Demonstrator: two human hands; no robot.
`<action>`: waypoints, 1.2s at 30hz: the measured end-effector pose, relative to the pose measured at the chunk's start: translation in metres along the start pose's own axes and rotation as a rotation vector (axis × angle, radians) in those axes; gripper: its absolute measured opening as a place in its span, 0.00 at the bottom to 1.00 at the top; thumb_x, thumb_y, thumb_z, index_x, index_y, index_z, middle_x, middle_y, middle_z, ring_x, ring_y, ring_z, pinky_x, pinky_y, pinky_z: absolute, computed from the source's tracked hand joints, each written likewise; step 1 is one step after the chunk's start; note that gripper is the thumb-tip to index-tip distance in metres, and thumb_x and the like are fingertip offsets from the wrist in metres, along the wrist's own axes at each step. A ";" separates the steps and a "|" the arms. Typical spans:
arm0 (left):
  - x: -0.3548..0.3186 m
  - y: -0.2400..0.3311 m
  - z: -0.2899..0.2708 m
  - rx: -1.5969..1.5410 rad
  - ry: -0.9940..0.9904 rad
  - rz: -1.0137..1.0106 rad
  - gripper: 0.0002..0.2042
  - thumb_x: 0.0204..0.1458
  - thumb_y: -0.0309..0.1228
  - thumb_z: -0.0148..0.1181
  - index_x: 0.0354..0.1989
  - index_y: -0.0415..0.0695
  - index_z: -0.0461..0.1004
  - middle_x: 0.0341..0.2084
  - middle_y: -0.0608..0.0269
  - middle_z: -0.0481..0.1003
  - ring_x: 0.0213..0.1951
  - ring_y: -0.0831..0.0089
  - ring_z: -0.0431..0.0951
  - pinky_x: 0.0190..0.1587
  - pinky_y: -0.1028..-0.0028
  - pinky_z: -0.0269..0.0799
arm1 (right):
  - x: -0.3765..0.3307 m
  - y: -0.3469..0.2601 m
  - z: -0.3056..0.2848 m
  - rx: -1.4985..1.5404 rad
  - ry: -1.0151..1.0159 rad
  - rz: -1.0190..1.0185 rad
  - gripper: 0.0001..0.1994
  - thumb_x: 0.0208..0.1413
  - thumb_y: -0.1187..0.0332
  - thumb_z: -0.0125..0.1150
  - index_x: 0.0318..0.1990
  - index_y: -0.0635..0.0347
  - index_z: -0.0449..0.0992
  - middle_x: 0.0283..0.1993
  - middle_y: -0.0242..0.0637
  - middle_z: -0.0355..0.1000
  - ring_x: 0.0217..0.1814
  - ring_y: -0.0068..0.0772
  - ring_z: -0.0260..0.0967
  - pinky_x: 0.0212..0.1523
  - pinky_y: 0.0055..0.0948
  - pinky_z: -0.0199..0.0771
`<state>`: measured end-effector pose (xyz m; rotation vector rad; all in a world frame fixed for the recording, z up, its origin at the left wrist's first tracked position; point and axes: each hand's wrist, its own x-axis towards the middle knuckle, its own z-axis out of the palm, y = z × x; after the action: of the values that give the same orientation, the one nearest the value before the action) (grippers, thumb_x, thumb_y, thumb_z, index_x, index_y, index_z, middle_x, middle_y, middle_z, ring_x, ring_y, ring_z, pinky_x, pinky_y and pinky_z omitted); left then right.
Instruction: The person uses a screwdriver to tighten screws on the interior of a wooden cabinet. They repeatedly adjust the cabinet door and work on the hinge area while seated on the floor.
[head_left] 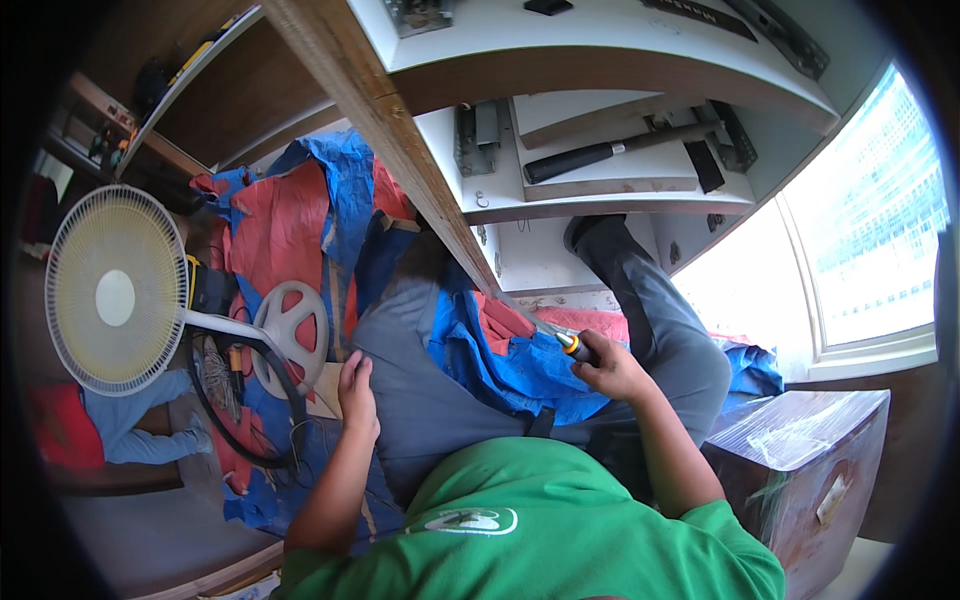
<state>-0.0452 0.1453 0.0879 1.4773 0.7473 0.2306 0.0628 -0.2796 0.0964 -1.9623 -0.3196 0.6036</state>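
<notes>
Blue and red plastic tarpaulin (330, 220) covers the floor where a person in a green shirt sits, grey-trousered legs stretched out toward a long brown wooden board (400, 150) that runs diagonally up from their lap. The right hand (610, 368) is closed around the black and orange handle of a screwdriver (572, 344), whose metal shaft points at the lower end of the wooden board, just at the board's edge. The left hand (357, 395) holds nothing; it rests palm down, fingers loosely curled, on the grey trouser leg, well to the left of the board's lower end. Left of the board, on the tarpaulin, lies a white pedestal fan (118, 290) on its side, its round grille facing up and its round base (292, 340) close to the left hand. Right of the board stand white shelves (600, 190) holding a black-handled hammer (610, 150). Further right of the board, beside the person's right elbow, sits a brown wooden cabinet wrapped in clear film (810, 470).
</notes>
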 end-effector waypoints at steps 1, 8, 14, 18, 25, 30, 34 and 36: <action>0.001 0.011 0.012 0.060 -0.005 0.113 0.20 0.67 0.38 0.54 0.61 0.37 0.72 0.60 0.51 0.75 0.62 0.62 0.74 0.67 0.61 0.65 | -0.001 -0.008 -0.004 0.068 0.030 -0.072 0.19 0.55 0.64 0.72 0.50 0.62 0.74 0.32 0.38 0.71 0.34 0.31 0.69 0.38 0.33 0.70; -0.010 0.100 0.142 -0.019 -0.565 0.514 0.16 0.73 0.37 0.47 0.49 0.36 0.75 0.49 0.52 0.81 0.54 0.67 0.78 0.61 0.65 0.71 | 0.010 -0.108 -0.076 -0.026 0.143 -0.349 0.24 0.59 0.61 0.73 0.58 0.64 0.75 0.29 0.29 0.65 0.28 0.20 0.58 0.30 0.25 0.61; -0.030 0.172 0.230 -0.201 -0.703 0.553 0.25 0.72 0.48 0.45 0.50 0.33 0.74 0.46 0.50 0.81 0.50 0.67 0.81 0.57 0.68 0.73 | 0.031 -0.200 -0.130 -0.662 0.199 -0.204 0.23 0.54 0.55 0.73 0.50 0.64 0.80 0.37 0.48 0.80 0.37 0.45 0.80 0.41 0.38 0.77; -0.022 0.207 0.245 -0.118 -0.680 0.459 0.28 0.70 0.52 0.46 0.43 0.34 0.79 0.37 0.53 0.84 0.42 0.67 0.84 0.52 0.71 0.74 | 0.027 -0.227 -0.144 -0.822 0.231 -0.265 0.19 0.56 0.55 0.71 0.43 0.62 0.78 0.32 0.46 0.78 0.33 0.47 0.78 0.36 0.41 0.75; -0.025 0.222 0.272 -0.146 -0.760 0.474 0.27 0.70 0.48 0.50 0.32 0.32 0.81 0.28 0.52 0.83 0.30 0.69 0.84 0.40 0.72 0.80 | 0.000 -0.216 -0.161 -0.813 0.323 -0.381 0.19 0.59 0.55 0.69 0.44 0.63 0.77 0.28 0.45 0.74 0.29 0.45 0.76 0.32 0.41 0.71; -0.022 0.235 0.289 -0.014 -0.764 0.504 0.27 0.71 0.50 0.47 0.39 0.35 0.81 0.31 0.53 0.84 0.37 0.72 0.85 0.45 0.76 0.77 | -0.003 -0.207 -0.173 -0.841 0.441 -0.314 0.22 0.61 0.48 0.66 0.38 0.63 0.76 0.24 0.42 0.71 0.26 0.42 0.74 0.28 0.39 0.69; -0.025 0.242 0.297 -0.160 -0.830 0.434 0.26 0.71 0.51 0.46 0.50 0.36 0.75 0.38 0.50 0.83 0.40 0.68 0.86 0.44 0.74 0.78 | 0.004 -0.206 -0.181 -0.896 0.508 -0.319 0.27 0.63 0.41 0.59 0.33 0.61 0.75 0.23 0.42 0.71 0.24 0.42 0.74 0.27 0.39 0.69; -0.025 0.247 0.299 -0.234 -0.870 0.389 0.26 0.71 0.51 0.46 0.54 0.36 0.72 0.40 0.48 0.83 0.41 0.66 0.86 0.45 0.73 0.79 | 0.008 -0.206 -0.183 -0.908 0.514 -0.326 0.27 0.64 0.40 0.58 0.33 0.60 0.75 0.23 0.43 0.72 0.24 0.42 0.74 0.27 0.40 0.69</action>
<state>0.1824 -0.0827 0.3054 1.3111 -0.2620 -0.0453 0.1764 -0.3222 0.3436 -2.7391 -0.6410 -0.3465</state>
